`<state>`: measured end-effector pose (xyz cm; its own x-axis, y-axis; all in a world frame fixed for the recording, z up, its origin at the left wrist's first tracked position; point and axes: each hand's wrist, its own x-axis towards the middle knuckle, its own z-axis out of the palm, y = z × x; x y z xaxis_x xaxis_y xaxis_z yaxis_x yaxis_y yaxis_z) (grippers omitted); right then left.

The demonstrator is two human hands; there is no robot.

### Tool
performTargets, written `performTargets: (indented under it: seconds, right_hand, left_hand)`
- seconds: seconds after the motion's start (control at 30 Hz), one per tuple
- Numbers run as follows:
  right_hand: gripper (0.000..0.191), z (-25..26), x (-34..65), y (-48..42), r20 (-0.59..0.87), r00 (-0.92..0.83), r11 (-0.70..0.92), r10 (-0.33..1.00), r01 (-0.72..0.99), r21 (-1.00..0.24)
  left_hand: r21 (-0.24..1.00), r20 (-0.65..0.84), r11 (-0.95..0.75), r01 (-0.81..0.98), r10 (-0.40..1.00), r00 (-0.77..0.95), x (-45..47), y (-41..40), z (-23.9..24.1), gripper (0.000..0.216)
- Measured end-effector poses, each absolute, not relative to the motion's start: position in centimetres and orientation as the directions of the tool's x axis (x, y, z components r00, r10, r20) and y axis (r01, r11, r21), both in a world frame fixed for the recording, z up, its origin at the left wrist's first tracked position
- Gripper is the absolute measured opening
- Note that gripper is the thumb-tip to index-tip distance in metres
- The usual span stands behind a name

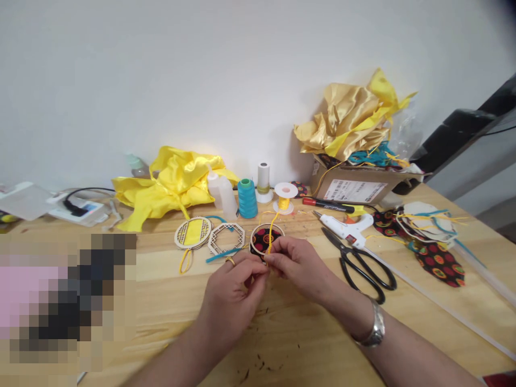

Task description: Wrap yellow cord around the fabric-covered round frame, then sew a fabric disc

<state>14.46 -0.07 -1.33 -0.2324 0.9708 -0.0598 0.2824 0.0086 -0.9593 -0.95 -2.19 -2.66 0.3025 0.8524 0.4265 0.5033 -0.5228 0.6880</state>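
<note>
My left hand and my right hand meet at the middle of the wooden table, fingers pinched together on a yellow cord. The cord runs up over a round wooden ring filled with red-dotted black fabric to a small white spool of yellow cord. Both hands are closed on the cord at the ring's near edge. Left of it lie a hexagonal wooden frame with a teal cord and a round frame with yellow fabric.
Black scissors and a white glue gun lie right of my hands. A teal thread cone, white bottles, yellow satin, a cardboard box of gold fabric and patterned fabric cut-outs crowd the back and right.
</note>
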Motion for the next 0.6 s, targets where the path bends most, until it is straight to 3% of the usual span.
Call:
performTargets:
  seconds: [0.3, 0.47, 0.6]
  right_hand:
    - [0.012, -1.1, 14.4, -0.1, -0.063, -0.242, 0.006, 0.968, 0.274, -0.962]
    - [0.011, -1.1, 14.4, -0.2, -0.069, -0.238, -0.002, 0.969, 0.273, -0.962]
    - [0.011, -1.1, 14.4, -0.2, -0.064, -0.228, 0.006, 0.971, 0.294, -0.956]
  left_hand:
    - [0.692, 0.434, -0.525, 0.495, 0.851, 0.296, -0.8, -2.2, -2.6, 0.014]
    - [0.823, 0.239, -0.353, 0.445, 0.926, 0.292, -1.0, -2.4, -1.6, 0.013]
    - [0.949, 0.002, -0.062, 0.31, 0.982, 0.191, -0.9, -2.0, -1.0, 0.015]
